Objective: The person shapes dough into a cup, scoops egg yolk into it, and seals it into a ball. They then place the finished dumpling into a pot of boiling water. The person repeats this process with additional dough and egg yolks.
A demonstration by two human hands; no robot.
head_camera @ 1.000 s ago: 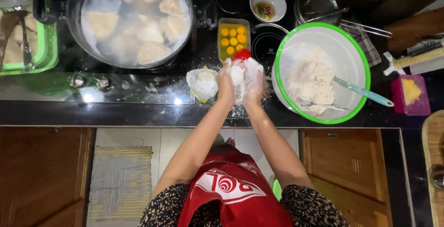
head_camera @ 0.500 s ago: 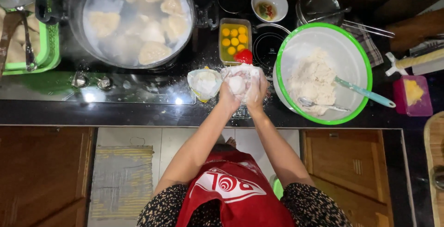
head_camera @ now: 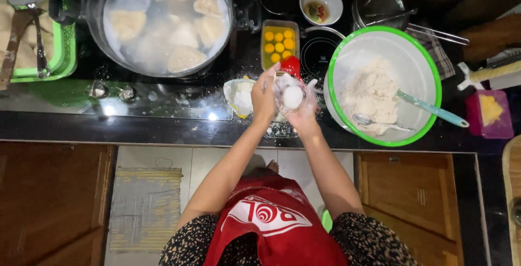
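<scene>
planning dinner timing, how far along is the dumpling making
Done: the big pan already holds a batch of filled dough parcels. In hand: the left hand and right hand cup a small white dough ball over the floured counter. Left: a good heap of dough sits in the green-rimmed bowl, and yolks fill the small tray, so it looks roughly midway.

A large pot (head_camera: 163, 22) of pale dumplings stood at ten o'clock on the dark desk (head_camera: 163, 130), a green basket (head_camera: 57, 54) beside it; at twelve sat a tray of yolks (head_camera: 279, 42), a pink tub (head_camera: 490, 114) at three
</scene>
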